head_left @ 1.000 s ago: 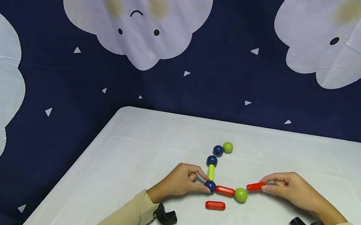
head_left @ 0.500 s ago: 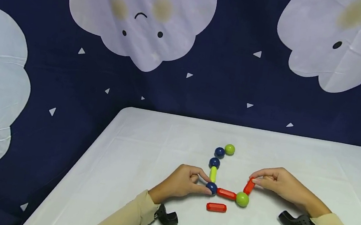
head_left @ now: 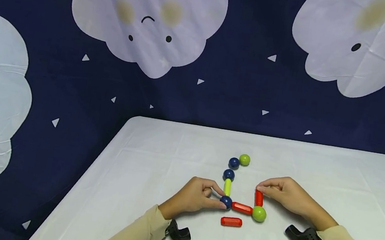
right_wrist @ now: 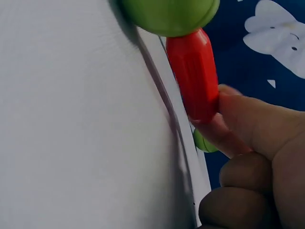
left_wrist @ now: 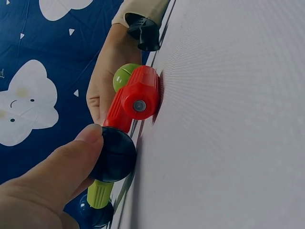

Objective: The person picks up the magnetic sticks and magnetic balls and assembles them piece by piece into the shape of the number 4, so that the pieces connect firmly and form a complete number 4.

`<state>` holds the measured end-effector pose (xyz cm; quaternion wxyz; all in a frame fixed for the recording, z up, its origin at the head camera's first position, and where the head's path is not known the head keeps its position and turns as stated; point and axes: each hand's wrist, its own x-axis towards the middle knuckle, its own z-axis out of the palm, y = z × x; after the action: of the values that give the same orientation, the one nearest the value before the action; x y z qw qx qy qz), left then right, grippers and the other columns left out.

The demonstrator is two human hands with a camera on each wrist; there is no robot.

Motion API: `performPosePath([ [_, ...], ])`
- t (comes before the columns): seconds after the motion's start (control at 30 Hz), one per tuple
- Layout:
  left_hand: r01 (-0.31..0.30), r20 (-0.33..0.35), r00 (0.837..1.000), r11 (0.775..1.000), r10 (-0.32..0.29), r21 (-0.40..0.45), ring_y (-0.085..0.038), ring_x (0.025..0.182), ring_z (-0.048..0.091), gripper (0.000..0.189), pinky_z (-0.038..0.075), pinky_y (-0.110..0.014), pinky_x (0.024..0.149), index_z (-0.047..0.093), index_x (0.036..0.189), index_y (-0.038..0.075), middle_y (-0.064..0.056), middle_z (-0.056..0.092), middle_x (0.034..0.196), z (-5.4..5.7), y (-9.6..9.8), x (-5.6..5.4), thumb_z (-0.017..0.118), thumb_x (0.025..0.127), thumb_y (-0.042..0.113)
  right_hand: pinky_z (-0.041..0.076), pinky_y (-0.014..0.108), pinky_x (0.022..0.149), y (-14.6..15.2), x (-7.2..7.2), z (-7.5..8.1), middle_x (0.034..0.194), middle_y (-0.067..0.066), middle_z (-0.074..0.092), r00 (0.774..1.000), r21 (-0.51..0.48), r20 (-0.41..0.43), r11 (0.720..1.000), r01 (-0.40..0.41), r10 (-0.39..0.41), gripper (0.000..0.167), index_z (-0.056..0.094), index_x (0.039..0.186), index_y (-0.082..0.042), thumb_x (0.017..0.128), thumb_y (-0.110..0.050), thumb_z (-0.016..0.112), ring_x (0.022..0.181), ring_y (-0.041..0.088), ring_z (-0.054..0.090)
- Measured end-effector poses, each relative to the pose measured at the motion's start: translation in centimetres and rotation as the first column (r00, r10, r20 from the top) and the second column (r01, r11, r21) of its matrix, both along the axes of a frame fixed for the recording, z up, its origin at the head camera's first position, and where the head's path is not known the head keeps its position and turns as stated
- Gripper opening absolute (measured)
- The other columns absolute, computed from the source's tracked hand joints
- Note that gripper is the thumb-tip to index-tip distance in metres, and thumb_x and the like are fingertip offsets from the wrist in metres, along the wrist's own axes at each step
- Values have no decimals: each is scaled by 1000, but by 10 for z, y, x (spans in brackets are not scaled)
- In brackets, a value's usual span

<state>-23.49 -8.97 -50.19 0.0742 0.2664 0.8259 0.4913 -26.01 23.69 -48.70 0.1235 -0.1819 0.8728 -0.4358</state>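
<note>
My left hand [head_left: 193, 195] pinches a dark blue ball [head_left: 226, 202] between thumb and index finger. From that ball a red ridged rod [head_left: 242, 208] runs right to a green ball [head_left: 259, 214], and a yellow-green rod [head_left: 227, 187] runs back to another blue ball [head_left: 228, 175]. A second red rod [head_left: 259, 199] is pinched at its far end by my right hand [head_left: 283, 192]. In the right wrist view this rod [right_wrist: 193, 76] meets the green ball [right_wrist: 171, 14] with its other end.
One loose red rod [head_left: 232, 221] lies in front of the chain; in the left wrist view its end [left_wrist: 139, 106] shows a silver disc. Farther back, a blue ball [head_left: 234, 163] stands beside a green ball [head_left: 244, 159]. White cloth covers the table [head_left: 159, 152].
My right hand has moved left and swung its red rod from apart, right of the green ball, to touching it and pointing back. My left hand keeps its pinch on the blue ball.
</note>
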Motion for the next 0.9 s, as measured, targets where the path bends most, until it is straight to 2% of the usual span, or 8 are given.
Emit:
performPosePath([
  [0.07, 4, 2, 1000, 1000, -4, 9, -3, 48, 25, 25, 26, -22, 50, 80, 99, 24, 8, 29, 51, -1, 0, 1, 90, 79, 35, 47, 25, 77, 0, 0, 0, 82, -9, 71, 1000, 22, -22, 1000, -10, 10, 26, 79, 110, -17, 99, -39, 69, 89, 14, 58],
  [0.17, 5, 0, 1000, 1000, -5, 20, -3, 48, 26, 25, 26, -22, 50, 80, 99, 24, 8, 30, 51, -2, -1, 1, 90, 79, 34, 47, 25, 76, 0, 0, -1, 85, -9, 72, 1000, 33, -26, 999, -14, 15, 26, 79, 109, -17, 99, -39, 69, 89, 14, 58],
  [0.43, 28, -18, 999, 999, -27, 37, -2, 48, 26, 25, 26, -21, 49, 79, 98, 26, 8, 30, 51, -2, -1, 4, 90, 79, 35, 45, 25, 72, -2, 2, -1, 71, -6, 65, 1000, 52, -14, 999, 15, -14, 27, 79, 109, -16, 98, -40, 69, 83, 14, 57],
  [0.6, 48, -17, 999, 998, -47, 47, -2, 48, 26, 24, 27, -20, 50, 78, 98, 27, 8, 30, 51, -1, -2, 4, 90, 79, 35, 41, 26, 64, -5, 3, -1, 60, -7, 50, 999, 47, -27, 998, 40, -38, 28, 79, 108, -16, 97, -40, 71, 70, 11, 49],
  [0.73, 50, -18, 999, 998, -49, 33, -2, 48, 25, 24, 27, -20, 50, 77, 98, 27, 8, 30, 51, 1, -4, 3, 90, 79, 34, 36, 28, 54, -10, -1, -4, 55, -7, 42, 991, 17, -88, 994, 107, -105, 32, 79, 108, -14, 95, -43, 73, 56, 9, 39],
  [0.9, 57, -40, 998, 998, -56, 20, -1, 48, 25, 24, 27, -20, 50, 78, 98, 26, 8, 30, 51, 2, -4, 1, 90, 79, 34, 30, 32, 50, -13, -11, -10, 55, -5, 39, 955, -21, -202, 975, 219, -219, 36, 78, 113, -15, 95, -46, 73, 51, 11, 36],
])
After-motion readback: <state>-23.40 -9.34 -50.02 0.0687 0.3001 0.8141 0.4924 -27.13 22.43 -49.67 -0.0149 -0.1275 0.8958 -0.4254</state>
